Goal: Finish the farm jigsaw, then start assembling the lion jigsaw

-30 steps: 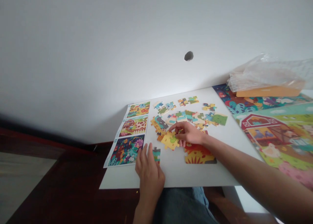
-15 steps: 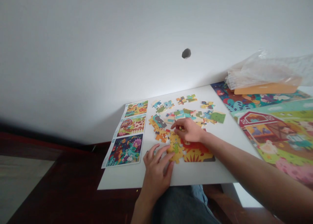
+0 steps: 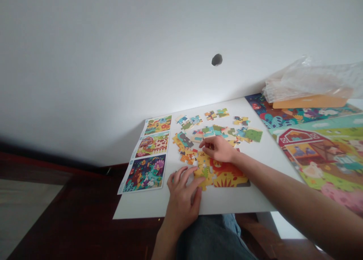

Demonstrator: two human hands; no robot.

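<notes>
Resting on a yellow puzzle section point(image 3: 203, 165), the left hand point(image 3: 182, 194) lies loosely spread, its fingers over the section's lower left edge, neither clenched nor lifting anything. The right hand point(image 3: 217, 148) curves above the loose pieces point(image 3: 211, 133), its fingertips down among them just beyond the yellow section; whether it pinches a piece cannot be told. The yellow section touches a lion section point(image 3: 228, 174), with its red mane and yellow sunburst, along its right side, and both lie on a white board point(image 3: 227, 203) near its front edge. More pieces lie in a loose heap and small clusters farther back. To the left, a picture sheet point(image 3: 147, 158) shows three scenes stacked in a column. To the right, a large printed mat point(image 3: 320, 158) with a red barn runs past the board's edge, and an orange box point(image 3: 309, 101) sits at its far end beneath a plastic bag point(image 3: 309, 78). A white wall point(image 3: 85, 63) rises behind.
</notes>
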